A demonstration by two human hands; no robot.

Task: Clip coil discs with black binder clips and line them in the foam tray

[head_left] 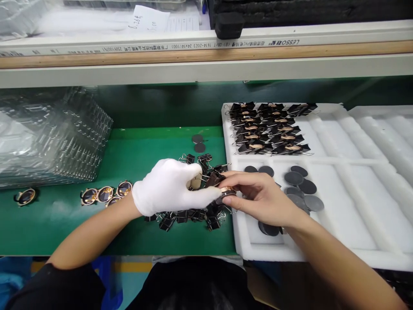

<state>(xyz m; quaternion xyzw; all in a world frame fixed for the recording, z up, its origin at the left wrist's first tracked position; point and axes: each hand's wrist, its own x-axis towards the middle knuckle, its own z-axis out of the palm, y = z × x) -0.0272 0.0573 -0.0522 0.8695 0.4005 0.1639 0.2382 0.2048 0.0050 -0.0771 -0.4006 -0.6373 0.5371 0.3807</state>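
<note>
My left hand (171,185), in a white glove, is closed on a black binder clip (215,178) with wire handles. My bare right hand (261,196) pinches a round gold-rimmed piece (227,192) with a dark face, right against the clip. Whether the clip's jaws are around the piece is hidden by my fingers. Beneath and around my left hand lies a pile of loose binder clips (182,216) on the green table (135,237). More gold-rimmed round pieces (105,194) with dark, patterned faces rest left of my glove.
A white compartmented tray (237,237) on the right holds rows of binder clips clamped on gold-edged pieces (253,128) and loose black discs (307,186). Two dark discs (199,147) lie behind the pile. Stacked clear plastic trays (61,142) stand left; a shelf edge (180,73) crosses above.
</note>
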